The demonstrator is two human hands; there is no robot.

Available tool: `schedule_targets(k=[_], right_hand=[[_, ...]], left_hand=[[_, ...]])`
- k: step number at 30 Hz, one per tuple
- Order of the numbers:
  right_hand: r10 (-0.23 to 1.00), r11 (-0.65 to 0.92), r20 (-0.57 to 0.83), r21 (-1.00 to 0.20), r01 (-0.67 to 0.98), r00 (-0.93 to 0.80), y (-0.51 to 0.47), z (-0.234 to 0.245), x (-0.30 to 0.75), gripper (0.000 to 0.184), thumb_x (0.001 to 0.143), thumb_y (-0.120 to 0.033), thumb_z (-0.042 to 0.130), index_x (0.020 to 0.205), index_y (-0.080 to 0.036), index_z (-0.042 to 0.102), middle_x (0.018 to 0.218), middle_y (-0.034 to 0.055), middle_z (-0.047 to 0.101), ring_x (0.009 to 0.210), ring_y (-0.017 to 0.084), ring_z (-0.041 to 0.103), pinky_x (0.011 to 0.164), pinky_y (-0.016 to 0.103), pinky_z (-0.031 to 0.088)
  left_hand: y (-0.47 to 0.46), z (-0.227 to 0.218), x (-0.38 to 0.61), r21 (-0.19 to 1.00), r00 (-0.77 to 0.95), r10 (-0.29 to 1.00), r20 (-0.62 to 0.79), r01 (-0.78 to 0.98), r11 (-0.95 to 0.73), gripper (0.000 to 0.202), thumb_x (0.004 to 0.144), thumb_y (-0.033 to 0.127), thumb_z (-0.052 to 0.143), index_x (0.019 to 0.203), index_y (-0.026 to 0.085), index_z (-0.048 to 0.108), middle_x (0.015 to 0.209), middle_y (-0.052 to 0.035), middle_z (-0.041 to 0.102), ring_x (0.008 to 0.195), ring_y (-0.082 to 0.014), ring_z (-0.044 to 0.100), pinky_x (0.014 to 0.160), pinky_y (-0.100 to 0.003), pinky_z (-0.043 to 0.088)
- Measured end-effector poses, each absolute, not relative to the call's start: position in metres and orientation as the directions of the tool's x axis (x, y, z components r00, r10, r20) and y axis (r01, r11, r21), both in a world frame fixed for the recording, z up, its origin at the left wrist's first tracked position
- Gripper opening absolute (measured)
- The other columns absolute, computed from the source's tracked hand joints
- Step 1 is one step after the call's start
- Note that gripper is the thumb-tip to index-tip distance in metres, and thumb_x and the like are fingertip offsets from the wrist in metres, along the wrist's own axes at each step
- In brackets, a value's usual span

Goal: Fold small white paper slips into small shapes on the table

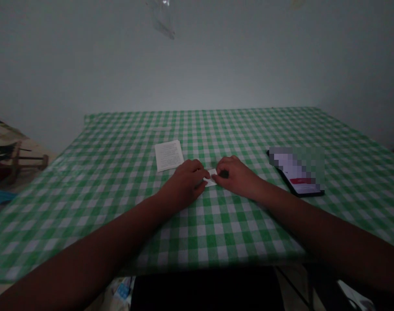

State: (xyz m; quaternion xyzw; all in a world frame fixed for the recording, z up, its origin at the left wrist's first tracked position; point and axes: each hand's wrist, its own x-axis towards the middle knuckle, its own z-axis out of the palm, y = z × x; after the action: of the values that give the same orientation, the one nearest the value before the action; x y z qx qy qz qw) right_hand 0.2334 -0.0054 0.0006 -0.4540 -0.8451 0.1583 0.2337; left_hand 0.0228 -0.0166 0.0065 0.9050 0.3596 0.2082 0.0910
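Between my two hands is a small piece of white paper (pixel 211 176), low over the checked tablecloth or resting on it; I cannot tell which. My left hand (pixel 189 180) pinches its left side with thumb and fingertips. On its right side, the fingers of my right hand (pixel 233 173) are curled and closed on the edge. Both hands cover part of the paper. Just beyond my left hand lies a sheet of printed paper (pixel 169 155), flat and covered in fine lines of text.
A green and white checked tablecloth (pixel 216 224) covers the table. To the right lies a phone (pixel 302 183) with its screen lit and partly blurred out. A pale wall (pixel 216 65) stands behind the table. Left of the table is a wooden frame (pixel 30 157).
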Motion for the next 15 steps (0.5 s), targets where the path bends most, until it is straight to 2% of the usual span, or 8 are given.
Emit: schedule_targets(k=[4, 6, 8, 10, 12, 15], right_hand=[[0.841, 0.539, 0.248, -0.461, 0.705, -0.480, -0.008, 0.004, 0.232, 0.021, 0.088, -0.026, 0.061, 0.068, -0.019, 0.058, 0.076, 0.0033, 0.060, 0.079, 0.019, 0.056, 0.084, 0.038, 0.040], [0.842, 0.533, 0.237, -0.504, 0.680, -0.484, -0.008, 0.005, 0.234, 0.019, 0.091, -0.021, 0.053, 0.074, -0.019, 0.061, 0.079, 0.0039, 0.062, 0.080, 0.018, 0.057, 0.082, 0.036, 0.042], [0.827, 0.545, 0.228, -0.544, 0.638, -0.513, -0.006, 0.006, 0.238, 0.015, 0.088, -0.011, 0.049, 0.086, -0.018, 0.063, 0.086, 0.0044, 0.065, 0.084, 0.018, 0.058, 0.082, 0.034, 0.043], [0.783, 0.593, 0.223, -0.550, 0.588, -0.581, -0.004, 0.008, 0.243, 0.029, 0.081, -0.003, 0.050, 0.102, -0.018, 0.063, 0.094, 0.0044, 0.066, 0.089, 0.018, 0.060, 0.083, 0.032, 0.045], [0.719, 0.657, 0.220, -0.524, 0.541, -0.659, -0.003, 0.010, 0.248, 0.037, 0.080, -0.002, 0.050, 0.111, -0.020, 0.062, 0.097, 0.0042, 0.067, 0.092, 0.018, 0.060, 0.087, 0.034, 0.045], [0.612, 0.735, 0.186, -0.492, 0.466, -0.769, -0.004, 0.017, 0.252, 0.030, 0.083, -0.009, 0.057, 0.108, -0.022, 0.065, 0.098, 0.0046, 0.068, 0.096, 0.020, 0.059, 0.092, 0.038, 0.043]], left_hand=[[-0.019, 0.008, 0.023, 0.229, 0.727, 0.658, 0.197, 0.618, -0.752, 0.022, 0.093, 0.018, 0.052, 0.107, 0.022, 0.068, 0.105, -0.0052, 0.066, 0.099, -0.0215, 0.057, 0.087, -0.039, 0.043], [-0.019, 0.010, 0.023, 0.225, 0.734, 0.659, 0.164, 0.623, -0.749, 0.020, 0.093, 0.021, 0.055, 0.108, 0.023, 0.068, 0.108, -0.0047, 0.067, 0.102, -0.0219, 0.058, 0.088, -0.040, 0.040], [-0.018, 0.013, 0.022, 0.237, 0.745, 0.653, 0.139, 0.615, -0.752, 0.018, 0.094, 0.026, 0.056, 0.106, 0.023, 0.068, 0.110, -0.0039, 0.067, 0.104, -0.0219, 0.058, 0.089, -0.040, 0.037], [-0.017, 0.013, 0.021, 0.263, 0.761, 0.638, 0.116, 0.596, -0.759, 0.016, 0.096, 0.027, 0.055, 0.103, 0.022, 0.068, 0.110, -0.0033, 0.067, 0.106, -0.0214, 0.058, 0.090, -0.040, 0.036], [-0.015, 0.012, 0.020, 0.297, 0.779, 0.618, 0.102, 0.570, -0.767, 0.017, 0.097, 0.025, 0.052, 0.102, 0.022, 0.068, 0.112, -0.0033, 0.068, 0.108, -0.0208, 0.058, 0.090, -0.039, 0.035], [-0.012, 0.009, 0.016, 0.336, 0.788, 0.606, 0.114, 0.543, -0.770, 0.022, 0.097, 0.018, 0.048, 0.106, 0.023, 0.067, 0.119, -0.0036, 0.067, 0.112, -0.0195, 0.058, 0.093, -0.039, 0.034]])
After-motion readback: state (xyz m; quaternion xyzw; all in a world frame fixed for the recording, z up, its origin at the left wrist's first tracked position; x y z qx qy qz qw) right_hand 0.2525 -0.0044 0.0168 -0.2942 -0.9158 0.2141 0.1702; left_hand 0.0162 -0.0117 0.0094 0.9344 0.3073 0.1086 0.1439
